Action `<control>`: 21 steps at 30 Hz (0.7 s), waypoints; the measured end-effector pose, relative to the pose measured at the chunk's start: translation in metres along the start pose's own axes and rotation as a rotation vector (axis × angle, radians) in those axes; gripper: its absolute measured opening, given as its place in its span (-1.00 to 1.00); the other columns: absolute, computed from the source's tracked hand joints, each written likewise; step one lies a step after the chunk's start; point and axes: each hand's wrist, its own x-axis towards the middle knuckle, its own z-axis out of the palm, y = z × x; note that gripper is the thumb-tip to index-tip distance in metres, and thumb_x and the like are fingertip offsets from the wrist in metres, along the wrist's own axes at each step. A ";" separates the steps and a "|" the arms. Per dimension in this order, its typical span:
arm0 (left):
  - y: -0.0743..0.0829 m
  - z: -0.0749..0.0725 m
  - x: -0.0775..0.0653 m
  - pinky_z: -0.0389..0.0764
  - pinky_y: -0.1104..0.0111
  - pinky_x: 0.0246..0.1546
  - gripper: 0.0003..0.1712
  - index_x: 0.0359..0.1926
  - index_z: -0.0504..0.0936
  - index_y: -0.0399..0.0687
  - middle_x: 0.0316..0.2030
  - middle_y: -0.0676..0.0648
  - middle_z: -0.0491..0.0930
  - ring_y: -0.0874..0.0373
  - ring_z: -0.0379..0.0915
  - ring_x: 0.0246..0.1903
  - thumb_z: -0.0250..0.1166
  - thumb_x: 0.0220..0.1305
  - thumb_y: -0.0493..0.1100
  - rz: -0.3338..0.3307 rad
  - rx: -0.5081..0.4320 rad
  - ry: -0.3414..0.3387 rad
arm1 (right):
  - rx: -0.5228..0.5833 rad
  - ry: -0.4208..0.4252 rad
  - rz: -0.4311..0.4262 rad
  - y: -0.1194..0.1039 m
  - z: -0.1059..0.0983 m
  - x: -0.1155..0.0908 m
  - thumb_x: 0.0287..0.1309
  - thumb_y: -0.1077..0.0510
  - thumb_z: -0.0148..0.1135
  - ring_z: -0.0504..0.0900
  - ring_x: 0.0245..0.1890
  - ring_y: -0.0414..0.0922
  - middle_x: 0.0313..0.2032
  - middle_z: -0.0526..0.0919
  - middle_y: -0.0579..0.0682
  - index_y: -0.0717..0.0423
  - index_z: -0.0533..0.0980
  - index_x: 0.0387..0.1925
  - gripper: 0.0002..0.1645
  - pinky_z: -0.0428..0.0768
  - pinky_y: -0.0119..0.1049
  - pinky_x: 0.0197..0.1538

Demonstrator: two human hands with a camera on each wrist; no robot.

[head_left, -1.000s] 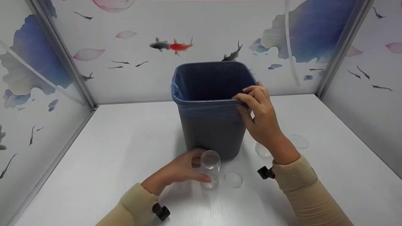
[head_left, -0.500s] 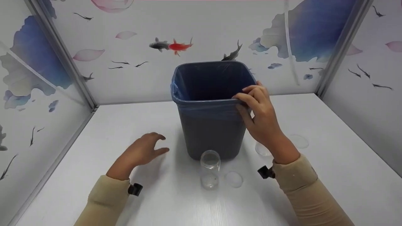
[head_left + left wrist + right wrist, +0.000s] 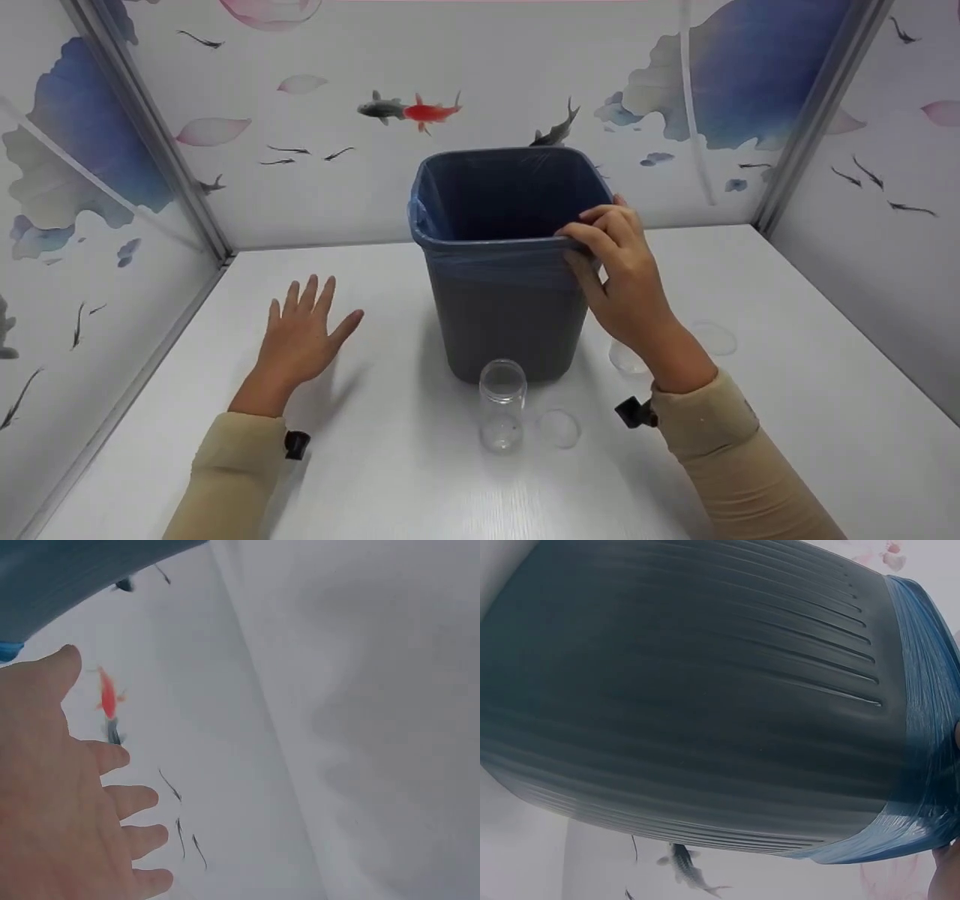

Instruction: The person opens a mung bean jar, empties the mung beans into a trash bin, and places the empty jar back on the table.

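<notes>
In the head view a grey trash bin (image 3: pixel 510 322) stands upright on the table, lined with a blue plastic bag (image 3: pixel 502 266) folded over its rim. My right hand (image 3: pixel 622 274) grips the bin's front right corner, fingers over the rim and thumb on the outside. Only bits of that hand show at the edge of the right wrist view, beside the bag (image 3: pixel 930 690). My left hand (image 3: pixel 300 341) is left of the bin, fingers straight and spread, holding nothing. A clear, uncapped jar (image 3: pixel 502 409) stands upright in front of the bin.
A clear round lid (image 3: pixel 559 429) lies just right of the jar. Partly behind my right wrist is another clear container (image 3: pixel 627 358), with a second clear disc (image 3: pixel 713 339) beyond it. Printed panels wall the white table (image 3: pixel 360 480) at the back and sides.
My left hand has let go of the jar and moved left and back, its fingers spreading. The jar stays where it stood. My right hand has kept its grip on the rim.
</notes>
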 end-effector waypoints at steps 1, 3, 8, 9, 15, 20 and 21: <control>-0.001 0.000 0.001 -0.33 -0.36 0.53 0.04 0.70 -0.07 -0.23 0.66 -0.43 -0.15 -0.44 -0.36 0.63 -0.07 0.62 0.41 -0.005 -0.003 0.005 | -0.001 -0.003 0.000 0.000 -0.001 0.000 0.38 0.42 0.32 0.51 0.19 0.20 -0.19 0.55 0.18 0.19 0.67 0.08 -0.70 0.10 0.27 0.58; -0.001 -0.003 0.000 -0.35 -0.36 0.53 0.04 0.71 -0.10 -0.21 0.66 -0.43 -0.19 -0.44 -0.39 0.64 -0.08 0.61 0.42 -0.010 -0.008 0.015 | -0.006 -0.011 0.000 0.000 -0.002 0.000 0.37 0.42 0.33 0.52 0.19 0.19 -0.18 0.56 0.18 0.17 0.67 0.11 -0.67 0.10 0.26 0.58; 0.007 -0.006 0.000 -0.39 -0.36 0.53 0.06 0.71 -0.10 -0.19 0.67 -0.39 -0.21 -0.41 -0.41 0.65 -0.08 0.59 0.46 0.000 -0.015 0.010 | -0.013 -0.059 -0.002 -0.002 -0.011 0.001 0.37 0.40 0.34 0.54 0.23 0.18 -0.11 0.61 0.19 0.14 0.65 0.24 -0.56 0.11 0.24 0.59; 0.008 -0.006 0.001 -0.39 -0.36 0.53 0.07 0.71 -0.09 -0.18 0.68 -0.39 -0.21 -0.41 -0.41 0.65 -0.09 0.59 0.47 0.005 -0.016 0.008 | -0.019 -0.079 -0.001 -0.002 -0.014 0.001 0.41 0.37 0.33 0.53 0.25 0.18 -0.07 0.62 0.19 0.12 0.64 0.28 -0.55 0.10 0.23 0.60; 0.007 -0.007 0.000 -0.38 -0.37 0.52 0.05 0.71 -0.07 -0.18 0.67 -0.40 -0.19 -0.42 -0.41 0.64 -0.06 0.59 0.44 0.001 -0.009 0.012 | -0.049 -0.191 0.045 0.002 -0.036 0.001 0.68 -0.17 -0.03 0.33 0.50 0.15 0.37 0.50 0.17 0.05 0.42 0.54 -0.37 0.04 0.21 0.62; 0.003 -0.003 -0.001 -0.39 -0.38 0.52 0.07 0.71 -0.09 -0.20 0.67 -0.42 -0.21 -0.44 -0.42 0.64 -0.07 0.59 0.45 -0.011 -0.010 -0.010 | -0.120 -0.302 0.189 0.020 -0.061 -0.012 0.66 -0.29 -0.07 0.05 0.65 0.14 0.61 0.23 0.07 -0.07 0.21 0.66 -0.24 -0.01 0.32 0.59; 0.002 -0.002 -0.001 -0.39 -0.38 0.51 0.07 0.71 -0.09 -0.20 0.67 -0.42 -0.21 -0.44 -0.42 0.64 -0.07 0.58 0.45 -0.011 -0.014 -0.012 | -0.144 -0.342 0.224 0.025 -0.066 -0.017 0.65 -0.27 -0.05 -0.01 0.66 0.15 0.63 0.18 0.06 -0.10 0.17 0.68 -0.24 -0.05 0.35 0.58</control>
